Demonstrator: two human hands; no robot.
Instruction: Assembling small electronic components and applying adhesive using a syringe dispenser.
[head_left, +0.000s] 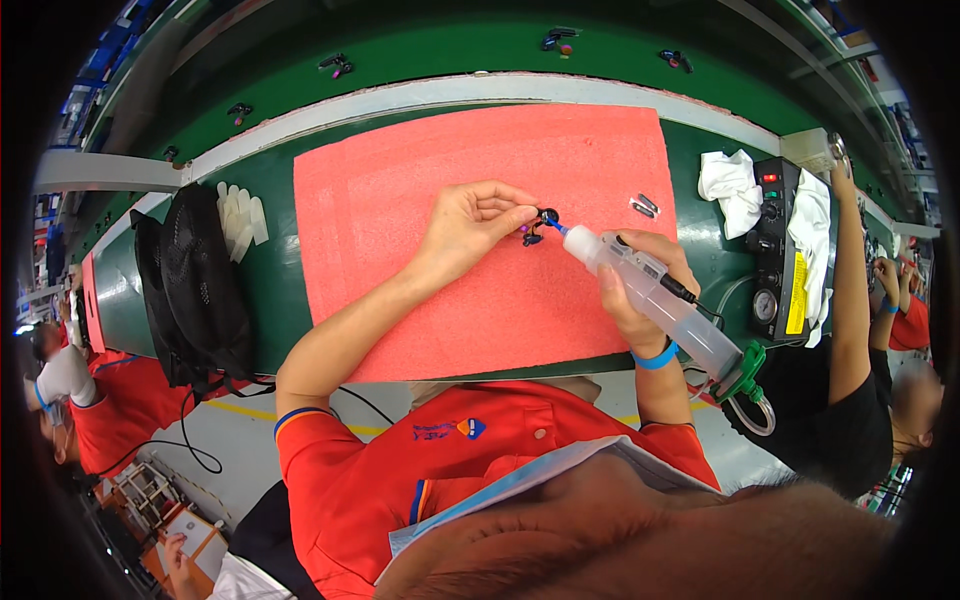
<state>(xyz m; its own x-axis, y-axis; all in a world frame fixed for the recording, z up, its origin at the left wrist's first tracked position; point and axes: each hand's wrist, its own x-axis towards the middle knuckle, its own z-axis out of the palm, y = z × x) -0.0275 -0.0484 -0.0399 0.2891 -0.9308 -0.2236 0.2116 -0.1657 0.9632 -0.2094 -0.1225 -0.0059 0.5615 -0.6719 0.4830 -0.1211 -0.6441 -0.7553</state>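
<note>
Over a pink foam mat [400, 160], my left hand [475, 222] pinches a small black part [546, 217] between thumb and fingers. The part has a dark dangling piece with a bit of purple; its exact kind is too small to tell. My right hand [650, 283] is wrapped round a clear dispensing syringe [690, 325], tilted with its green cap and hose toward me. The syringe's blue needle tip [558, 228] points at the black part and is at or very close to it; contact cannot be made out.
Two small dark strips [645, 206] lie on the mat's right. Beyond stands a black dispenser box [776, 240] with a gauge and white cloths [731, 190]. At left are a black mesh bag [205, 280] and pale finger cots [240, 220]. Small parts [560, 42] sit on the green conveyor; co-workers flank me.
</note>
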